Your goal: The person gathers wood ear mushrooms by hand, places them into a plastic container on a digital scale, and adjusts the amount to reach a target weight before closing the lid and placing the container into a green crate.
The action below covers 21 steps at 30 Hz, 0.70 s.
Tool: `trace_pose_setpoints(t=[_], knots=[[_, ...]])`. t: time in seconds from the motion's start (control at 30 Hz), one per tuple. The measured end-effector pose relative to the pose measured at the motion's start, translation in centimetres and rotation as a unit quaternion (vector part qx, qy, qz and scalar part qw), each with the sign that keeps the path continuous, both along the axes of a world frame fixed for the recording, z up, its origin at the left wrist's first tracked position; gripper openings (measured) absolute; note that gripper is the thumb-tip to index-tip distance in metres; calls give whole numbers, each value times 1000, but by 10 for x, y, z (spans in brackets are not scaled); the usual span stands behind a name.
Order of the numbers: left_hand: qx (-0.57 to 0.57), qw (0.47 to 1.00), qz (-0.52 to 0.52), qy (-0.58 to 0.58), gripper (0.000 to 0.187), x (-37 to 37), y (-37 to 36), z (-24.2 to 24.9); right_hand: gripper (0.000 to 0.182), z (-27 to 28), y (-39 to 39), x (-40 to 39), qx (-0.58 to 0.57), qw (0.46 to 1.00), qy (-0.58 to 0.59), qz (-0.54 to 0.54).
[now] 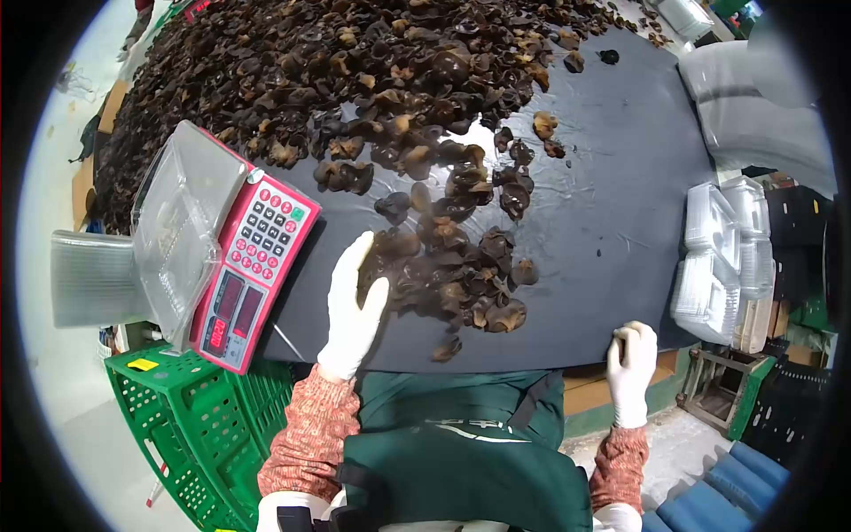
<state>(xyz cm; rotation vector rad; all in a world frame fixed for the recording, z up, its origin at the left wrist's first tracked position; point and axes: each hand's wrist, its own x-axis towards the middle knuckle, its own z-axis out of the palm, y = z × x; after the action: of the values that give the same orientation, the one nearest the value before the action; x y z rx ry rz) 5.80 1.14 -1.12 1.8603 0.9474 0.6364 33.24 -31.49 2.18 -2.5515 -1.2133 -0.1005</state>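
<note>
My left hand point(351, 310), in a white glove, is at the left side of a small heap of dark brown wood ear mushrooms point(443, 284) near the table's front edge. Its fingers are stretched out and the thumb stands apart, with the blurred side of the heap against them. At the right, my right hand point(632, 359), also gloved, rests at the table's edge with its fingers curled in and nothing visible in them. Left of my left hand stands a pink scale point(257, 235) with a clear plastic container point(188, 235) on its top and a lit red display.
A large mushroom pile point(355, 71) covers the far part of the black table point(612, 230). Stacked clear containers point(93, 279) stand left, and more clear trays point(709, 293) sit at the right edge. Green crates point(191, 417) are below left; blue items point(722, 488) lie below right.
</note>
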Motion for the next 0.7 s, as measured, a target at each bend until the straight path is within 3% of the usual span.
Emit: trace_pose_setpoints(t=[0.13,0.2,0.27,0.33,0.37,0.4,0.47,0.6,0.7], knots=[[11,995,-92,40,81,-6,3,14,17,30,-31,-3,-192,981,-6,-25],[-15,990,-136,21,95,-9,1,22,30,43,-25,-13,-169,985,20,-21],[54,974,-204,82,119,-12,1,24,46,45,3,-24,-92,995,31,2],[124,957,-243,97,132,-13,-7,28,86,45,42,-41,-65,987,138,42],[158,941,-264,140,139,-13,-14,28,101,39,59,-50,-82,983,133,93],[201,923,-280,173,138,-12,-22,27,116,29,75,-59,-98,976,127,146],[239,882,-310,263,136,-5,-34,26,125,3,105,-71,-65,963,167,199],[264,907,-222,242,134,4,-35,16,132,-11,159,-71,-43,959,138,243],[233,931,-166,225,135,15,-18,19,125,0,190,-60,-25,953,145,264]])
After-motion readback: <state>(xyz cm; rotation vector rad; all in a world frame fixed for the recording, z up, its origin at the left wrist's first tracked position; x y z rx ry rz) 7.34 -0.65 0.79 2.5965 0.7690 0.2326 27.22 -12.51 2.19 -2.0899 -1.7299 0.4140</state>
